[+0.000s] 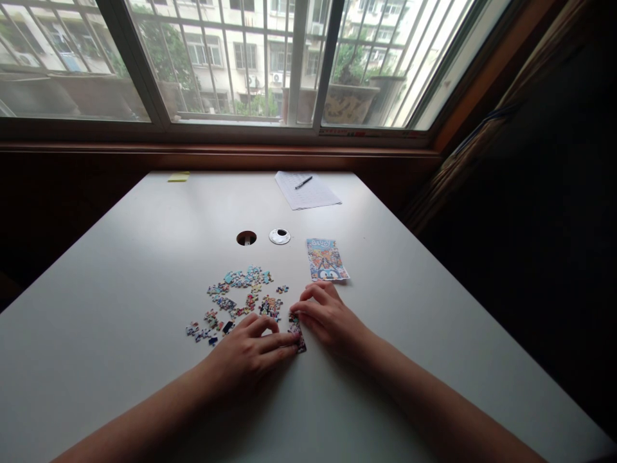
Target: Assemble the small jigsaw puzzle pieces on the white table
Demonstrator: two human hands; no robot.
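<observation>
A narrow strip of joined jigsaw pieces (299, 342) lies on the table between my hands. My left hand (255, 350) rests with its outstretched fingertips on the strip's left side, its index finger bent. At the strip's upper end, my right hand (325, 315) has thumb and fingers pinched together on a puzzle piece (292, 317), mostly hidden under the fingertips. Left of the strip lies a small cluster of colourful pieces (270, 307). Loose jigsaw pieces (248, 276) spread in a rough ring beyond my left hand.
A printed picture card (326, 260) lies beyond my right hand. Farther back are a round cable hole (246, 238), its silver cover (280, 236), paper sheets (311, 195) with a pen (303, 182), and yellow sticky notes (178, 177). The white table (120, 308) meets a window wall.
</observation>
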